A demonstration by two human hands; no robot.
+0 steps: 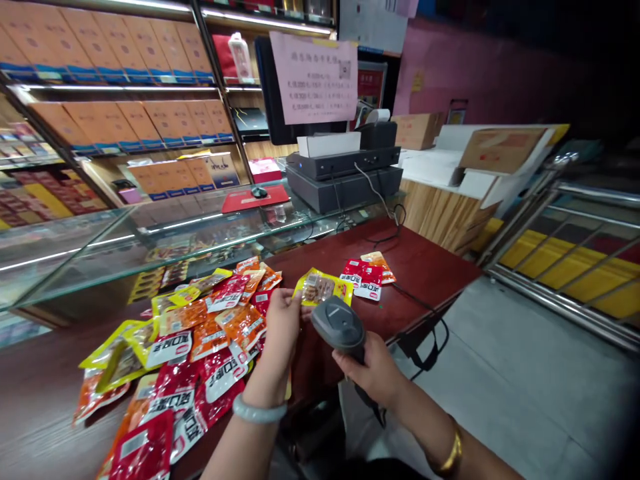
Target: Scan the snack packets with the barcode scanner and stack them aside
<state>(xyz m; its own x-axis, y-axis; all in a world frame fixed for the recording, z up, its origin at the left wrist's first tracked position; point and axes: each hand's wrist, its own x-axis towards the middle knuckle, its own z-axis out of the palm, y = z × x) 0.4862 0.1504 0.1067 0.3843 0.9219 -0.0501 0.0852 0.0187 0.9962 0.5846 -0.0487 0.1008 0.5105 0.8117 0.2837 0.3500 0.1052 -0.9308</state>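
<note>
My left hand is closed on the left edge of a yellow snack packet with a clear window, held above the dark red table. A grey barcode scanner sits in my right hand, its fingers wrapped round the handle. The scanner's head points toward the yellow packet and overlaps its lower edge in view. To the left of my left hand lies a spread pile of red, orange and yellow snack packets. A smaller group of red and orange packets lies just beyond the yellow packet.
A glass display counter runs along the back, carrying a cash drawer, a monitor with a pink notice and a mouse on a red mat. Boxed shelves stand behind. Cables cross the table's right side; a metal railing stands right.
</note>
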